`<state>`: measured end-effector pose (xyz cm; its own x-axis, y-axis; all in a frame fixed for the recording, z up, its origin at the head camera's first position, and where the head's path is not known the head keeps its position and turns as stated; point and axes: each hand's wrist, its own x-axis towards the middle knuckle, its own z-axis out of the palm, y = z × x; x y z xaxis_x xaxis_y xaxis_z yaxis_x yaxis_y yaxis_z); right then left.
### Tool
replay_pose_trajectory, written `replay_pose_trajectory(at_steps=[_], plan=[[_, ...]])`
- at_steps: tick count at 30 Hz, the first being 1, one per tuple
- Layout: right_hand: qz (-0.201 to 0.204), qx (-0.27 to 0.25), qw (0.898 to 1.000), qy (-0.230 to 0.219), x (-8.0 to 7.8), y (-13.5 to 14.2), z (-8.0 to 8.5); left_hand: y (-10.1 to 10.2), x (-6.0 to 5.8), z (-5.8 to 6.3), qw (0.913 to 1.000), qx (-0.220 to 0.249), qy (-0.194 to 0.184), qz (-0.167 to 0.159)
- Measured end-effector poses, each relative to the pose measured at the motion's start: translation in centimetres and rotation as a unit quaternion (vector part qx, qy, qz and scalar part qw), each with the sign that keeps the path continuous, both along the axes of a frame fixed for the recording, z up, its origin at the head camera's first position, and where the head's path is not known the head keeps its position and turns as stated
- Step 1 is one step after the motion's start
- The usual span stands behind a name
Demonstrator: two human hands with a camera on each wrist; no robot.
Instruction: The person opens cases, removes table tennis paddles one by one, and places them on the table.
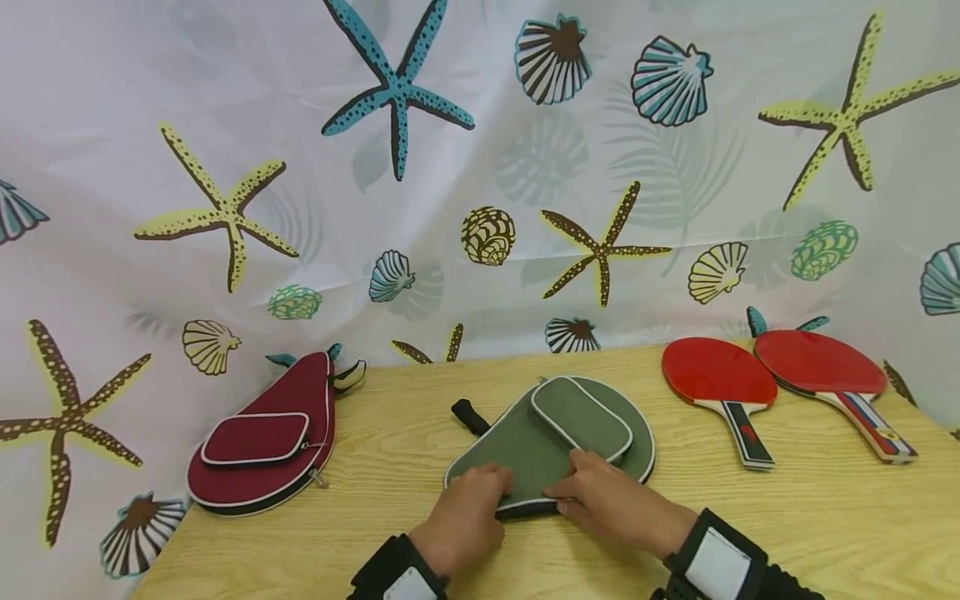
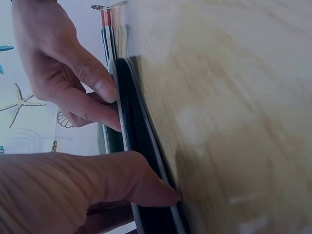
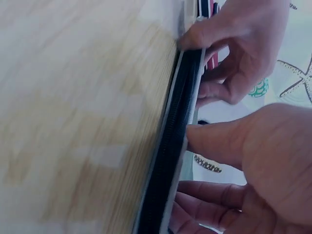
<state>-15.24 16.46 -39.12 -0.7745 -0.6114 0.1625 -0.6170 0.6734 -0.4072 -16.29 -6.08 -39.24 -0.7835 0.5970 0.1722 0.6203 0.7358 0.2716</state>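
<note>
An olive-green table tennis paddle case with white piping lies on the table, its front pocket facing up and its black strap at the far left. My left hand grips the near edge toward the left, the thumb against the black zippered side and the fingers over the top. Farther right on the same edge, my right hand pinches the upper rim, its thumb at the white piping. The zipper's pull is hard to make out in the wrist views.
A dark red paddle case with a zipped pocket lies at the left. Two red table tennis paddles, one nearer and one farther right, lie at the back right. Behind the wooden table hangs a seashell-patterned cloth.
</note>
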Motion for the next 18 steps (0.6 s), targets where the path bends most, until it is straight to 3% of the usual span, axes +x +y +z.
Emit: replay_pose_trajectory(at_steps=[7,13,18], plan=[[0.007,0.011,0.998,-0.057,0.5,-1.1,0.6,-0.4,-0.6,0.0,0.9996,-0.007,0.019,0.020],[0.025,0.007,0.999,-0.044,0.7,-2.2,0.6,-0.8,-1.0,-0.1,0.9988,-0.006,0.030,0.038],[0.034,-0.038,0.998,-0.037,0.4,-2.0,0.9,-1.0,-1.3,-0.2,0.9985,-0.003,0.038,0.039]])
